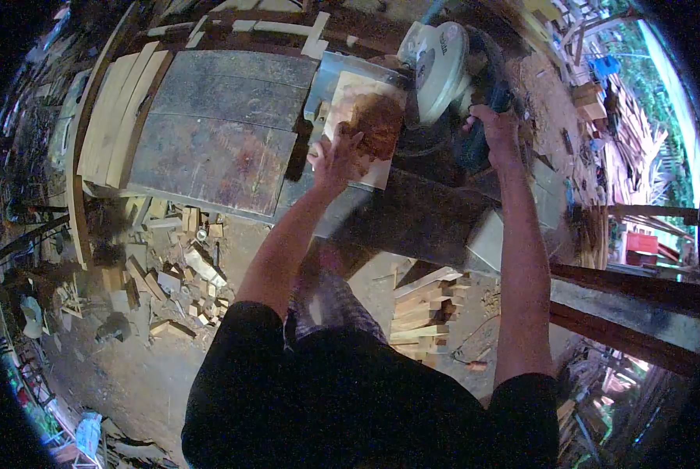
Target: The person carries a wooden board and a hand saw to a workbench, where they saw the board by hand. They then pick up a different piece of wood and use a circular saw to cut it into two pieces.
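My left hand (pixel 336 160) lies with its fingers spread on a pale wooden board (pixel 377 173) that has a large reddish-brown patch. The board sits on the saw's base, left of the blade guard. My right hand (pixel 497 129) is wrapped round the handle of a miter saw (pixel 442 70), on the right of its round, light-coloured guard. Part of the handle is hidden behind my fingers. The saw's cutting edge cannot be made out beneath the guard.
A worn dark worktop (pixel 217 133) extends to the left, with long planks (pixel 119 117) along its far left side. Wood offcuts (pixel 201 266) litter the floor below. Stacked wood strips (pixel 428 309) lie near my legs, and a timber beam (pixel 623 316) juts in at right.
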Demonstrator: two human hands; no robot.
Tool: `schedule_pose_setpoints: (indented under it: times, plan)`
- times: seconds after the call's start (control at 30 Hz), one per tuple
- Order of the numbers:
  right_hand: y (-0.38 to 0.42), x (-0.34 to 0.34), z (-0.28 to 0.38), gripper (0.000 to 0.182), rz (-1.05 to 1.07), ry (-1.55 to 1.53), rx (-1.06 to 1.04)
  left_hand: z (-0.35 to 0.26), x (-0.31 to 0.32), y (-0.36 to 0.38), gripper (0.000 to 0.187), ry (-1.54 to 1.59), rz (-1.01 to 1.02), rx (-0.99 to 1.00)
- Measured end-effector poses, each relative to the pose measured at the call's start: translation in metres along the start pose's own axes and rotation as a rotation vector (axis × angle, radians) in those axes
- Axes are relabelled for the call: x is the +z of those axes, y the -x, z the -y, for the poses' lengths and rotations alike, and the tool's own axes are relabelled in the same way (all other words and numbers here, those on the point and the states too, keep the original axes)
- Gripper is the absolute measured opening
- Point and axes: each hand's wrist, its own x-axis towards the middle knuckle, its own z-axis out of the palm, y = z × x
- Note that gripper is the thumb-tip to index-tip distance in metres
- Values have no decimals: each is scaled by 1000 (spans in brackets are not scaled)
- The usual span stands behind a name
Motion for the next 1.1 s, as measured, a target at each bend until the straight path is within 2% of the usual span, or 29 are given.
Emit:
schedule_pose_setpoints:
  times: [0.17, 0.23, 0.3, 0.33, 0.53, 0.67, 0.73, 0.8, 0.93, 1.0, 1.1]
  plan:
    - [-1, -1, -15, 15, -8, -21, -25, 2, 17, -1, 69, -41, -61, 13]
    - [0, 2, -21, 16, -49, -25, -80, 0, 5, 0, 70, -83, -58, 22]
    - [-2, 0, -27, 17, -25, 26, -69, 0, -9, 1, 71, 2, 125, 6]
    - [-3, 0, -29, 18, 0, 81, -61, -1, -15, 0, 71, 0, 129, 8]
    - [3, 4, -35, 19, -23, -49, -152, 1, 7, -1, 74, 99, 30, 5]
    - [2, 3, -37, 25, 23, -59, -142, -1, 2, -2, 74, 83, -14, -1]
    - [5, 6, -32, 25, -35, 6, -130, 0, 2, -1, 74, 121, -31, -11]
    - [3, 5, -34, 24, -15, -9, -121, 2, 7, 2, 75, 12, -88, 50]
    - [4, 4, -33, 24, 10, -49, -104, 2, 10, -2, 78, 0, -132, 39]
    - [6, 6, -25, 23, 6, -29, -162, 0, 7, -3, 78, 70, -36, 17]
    - [9, 7, -6, 28, -9, -34, -220, 0, 10, 0, 76, 152, -116, -13]
